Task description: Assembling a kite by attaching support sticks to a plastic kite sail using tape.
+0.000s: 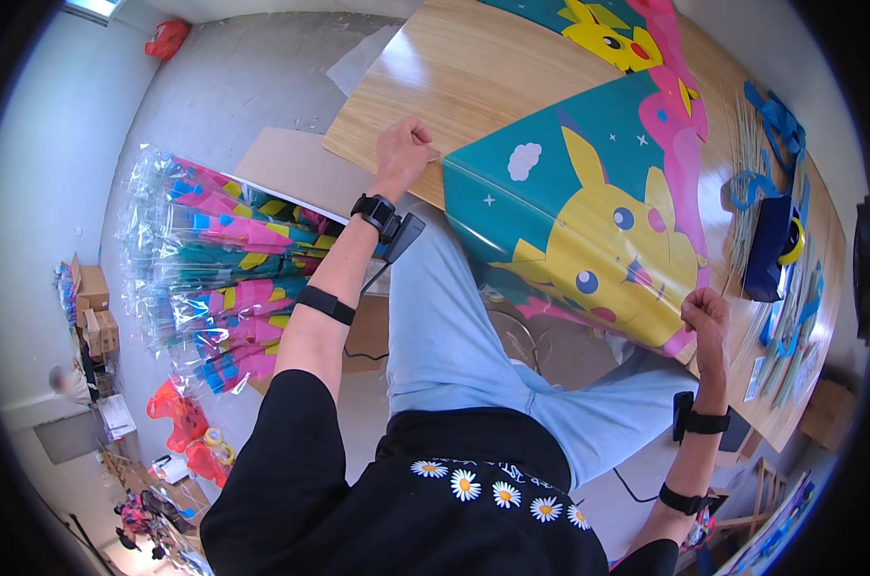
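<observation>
A kite sheet (531, 206), teal, pink and yellow with a large cartoon animal face, lies over the table and hangs past its near edge. My left hand (403, 156) is closed in a pinch just beside the sheet's left corner, over the table edge. What its fingertips hold is too small to make out. At the sheet's lower right, my right hand (708, 317) pinches its pink and yellow edge between thumb and fingers. The sheet's near side bends downward above my lap.
A second printed kite sheet (612, 43) lies farther up the wooden table (435, 77). Toward the right are thin rods (739, 182), blue ribbon (785, 125) and a dark tape dispenser (769, 252). Plastic-wrapped kites (233, 269) are piled at left near a cardboard box (296, 168).
</observation>
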